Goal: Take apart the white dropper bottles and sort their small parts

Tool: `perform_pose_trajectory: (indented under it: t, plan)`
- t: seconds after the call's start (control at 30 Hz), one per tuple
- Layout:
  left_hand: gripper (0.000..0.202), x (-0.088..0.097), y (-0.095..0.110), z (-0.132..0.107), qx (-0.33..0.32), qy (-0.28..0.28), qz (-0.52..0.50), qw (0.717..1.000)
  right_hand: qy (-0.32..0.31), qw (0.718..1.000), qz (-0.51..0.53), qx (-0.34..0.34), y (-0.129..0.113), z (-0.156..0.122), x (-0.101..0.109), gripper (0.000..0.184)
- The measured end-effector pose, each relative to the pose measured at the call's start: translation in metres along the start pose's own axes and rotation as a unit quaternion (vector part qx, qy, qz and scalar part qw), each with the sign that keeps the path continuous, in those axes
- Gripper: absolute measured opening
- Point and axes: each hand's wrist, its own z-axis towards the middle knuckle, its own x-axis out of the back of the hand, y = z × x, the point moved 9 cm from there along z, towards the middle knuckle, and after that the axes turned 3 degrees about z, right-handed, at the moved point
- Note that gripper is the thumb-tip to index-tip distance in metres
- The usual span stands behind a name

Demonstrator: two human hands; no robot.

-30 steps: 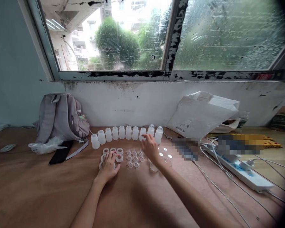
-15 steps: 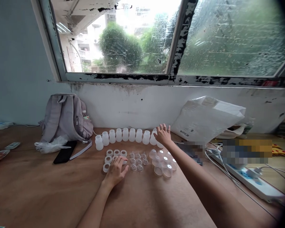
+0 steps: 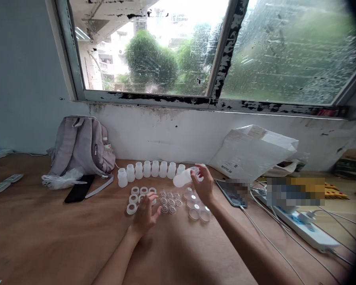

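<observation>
Right hand [image 3: 204,186] is curling, mostly closed, around a tilted bottle [image 3: 181,179] at the right end of the bottle row [image 3: 155,169]; left hand [image 3: 144,215] is arching half open over rings [image 3: 131,208], contact unclear. Clear caps [image 3: 194,214] are standing near the right hand, small discs [image 3: 171,202] lying between rings and caps.

Grey backpack [image 3: 80,148] — white power strip [image 3: 310,231]

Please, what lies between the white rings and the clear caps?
Small clear round pieces lie there, the left hand beside them, in the head view.
</observation>
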Motion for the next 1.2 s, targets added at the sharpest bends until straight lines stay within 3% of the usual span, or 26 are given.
perform_pose_trajectory:
  t: [0.13,0.27,0.37,0.47,0.57,0.9,1.2]
  plan:
    - [0.056,0.005,0.004,-0.005,-0.001,0.038,0.023,0.999,-0.049,0.983,0.158,-0.083,-0.019,-0.055,-0.012,0.024]
    - [0.049,-0.002,0.004,-0.006,-0.016,-0.015,0.019,1.0,-0.07,0.955,0.231,-0.17,-0.009,-0.101,-0.036,0.022]
    - [0.045,-0.008,0.006,-0.006,-0.028,-0.067,0.001,0.997,-0.091,0.945,0.239,-0.204,0.004,-0.117,-0.049,0.02]
    - [0.045,-0.013,0.011,-0.006,-0.031,-0.112,-0.025,0.993,-0.117,0.945,0.234,-0.197,0.006,-0.121,-0.051,0.023]
    - [0.046,-0.015,0.016,-0.006,-0.006,-0.132,-0.085,0.988,-0.089,0.948,0.232,-0.198,0.006,-0.119,-0.041,0.029]
    - [0.044,-0.034,0.0,-0.009,0.182,-0.204,-0.284,0.919,-0.041,0.927,0.283,-0.242,0.011,-0.122,-0.031,0.032]
    - [0.048,-0.052,-0.004,-0.019,0.259,-0.269,-0.435,0.82,-0.024,0.983,0.167,-0.072,-0.013,-0.116,-0.008,0.03]
